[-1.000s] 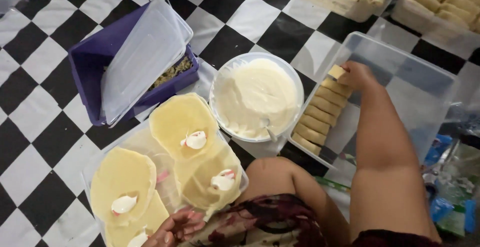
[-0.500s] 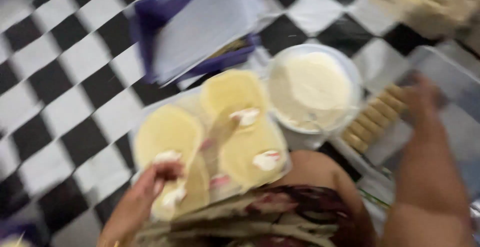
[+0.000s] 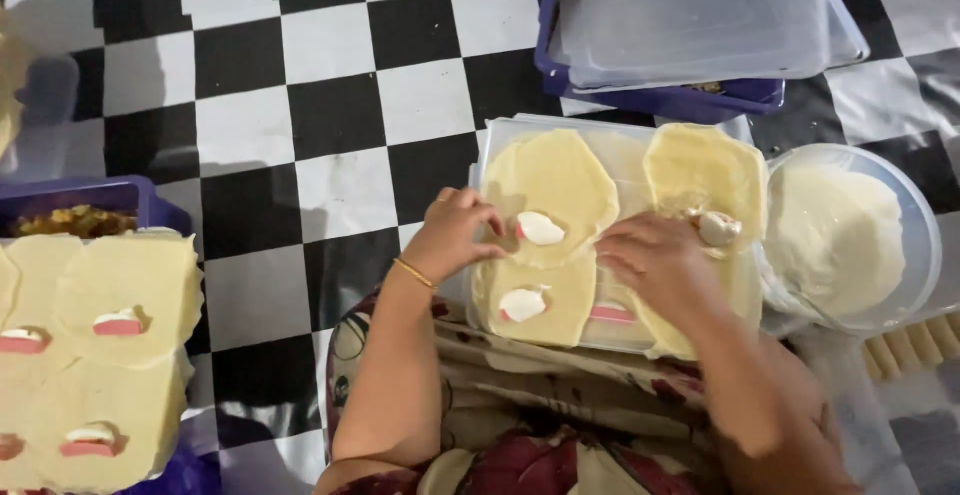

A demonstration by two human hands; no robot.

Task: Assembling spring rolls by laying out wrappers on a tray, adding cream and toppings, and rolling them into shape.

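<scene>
A clear plastic tray (image 3: 487, 145) rests near my lap on the checkered floor. Several round pale-yellow pastry wrappers (image 3: 560, 180) lie on it, each with a dab of white filling (image 3: 541, 228); one also shows a pink strip (image 3: 610, 312). My left hand (image 3: 455, 235) sits at the left edge of a wrapper, fingers curled beside the white filling, a gold bangle on the wrist. My right hand (image 3: 655, 260) lies palm down over the right wrappers, fingers touching the dough next to another dab of filling (image 3: 718, 227).
A round bowl of stacked wrappers (image 3: 850, 235) stands right of the tray. A purple box with clear lids (image 3: 700, 25) is behind it. At left, another tray of filled wrappers (image 3: 110, 345) and a purple container of filling (image 3: 75, 217). Rolled pieces (image 3: 915, 343) lie at right.
My right hand has come back from the box of rolled pieces to the wrapper tray. My left hand rose onto the tray. The view swung left, revealing the second tray.
</scene>
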